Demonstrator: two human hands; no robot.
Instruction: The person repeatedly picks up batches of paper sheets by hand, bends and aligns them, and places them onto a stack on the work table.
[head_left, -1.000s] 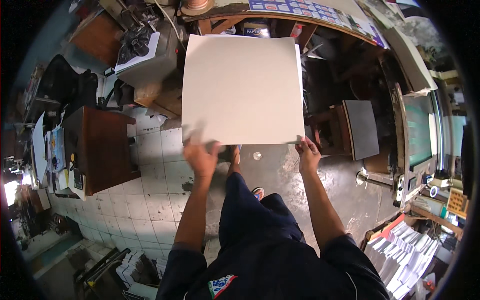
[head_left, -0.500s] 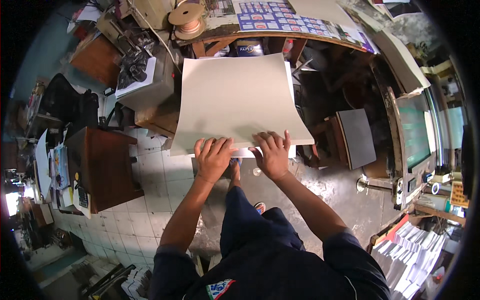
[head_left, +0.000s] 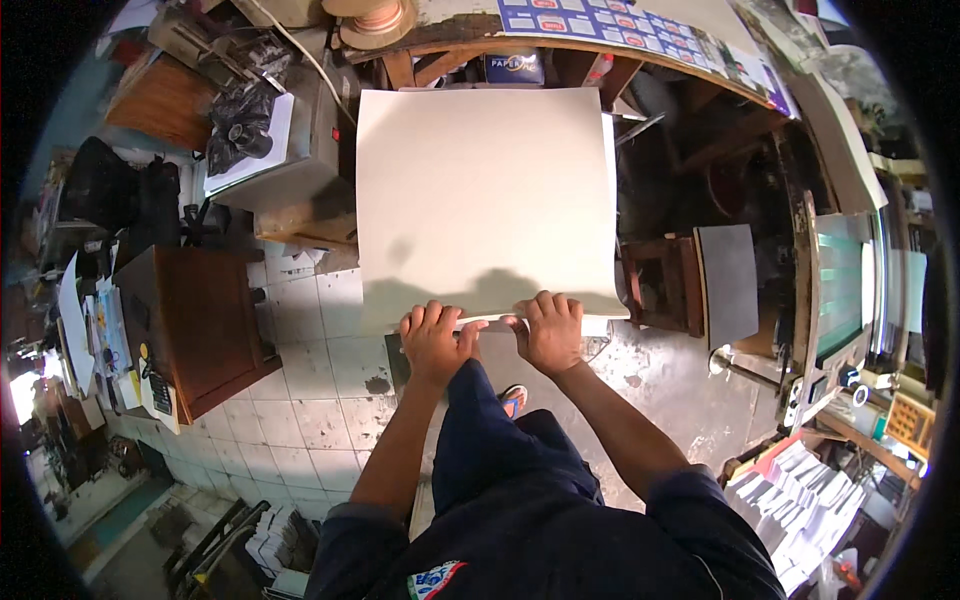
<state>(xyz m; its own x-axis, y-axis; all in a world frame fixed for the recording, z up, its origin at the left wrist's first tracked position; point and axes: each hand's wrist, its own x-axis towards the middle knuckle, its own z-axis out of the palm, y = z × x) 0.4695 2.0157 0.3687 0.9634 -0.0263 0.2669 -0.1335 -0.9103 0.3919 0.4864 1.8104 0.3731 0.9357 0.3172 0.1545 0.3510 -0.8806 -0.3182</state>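
Observation:
A large cream sheet of paperboard (head_left: 485,190) spreads out in front of me, its near edge slightly curled up. My left hand (head_left: 432,345) grips that edge left of the middle, fingers over the top and thumb toward the centre. Close beside it, my right hand (head_left: 550,335) holds the same edge, with its thumb pointing at the other thumb. White paper (head_left: 607,175) peeks out from beneath along the right side. What supports the sheets is hidden under them.
Beyond the sheet stands a wooden table (head_left: 440,42) with a wire spool (head_left: 372,20) on it. A grey cabinet (head_left: 318,150) is at the left, near a brown wooden desk (head_left: 205,325). At the right are a grey board (head_left: 727,285) and a bin of papers (head_left: 795,510).
The paperboard, bowed and narrower at the far end before, now lies flatter and looks squarer. Both hands keep the near edge and sit a little lower in the view.

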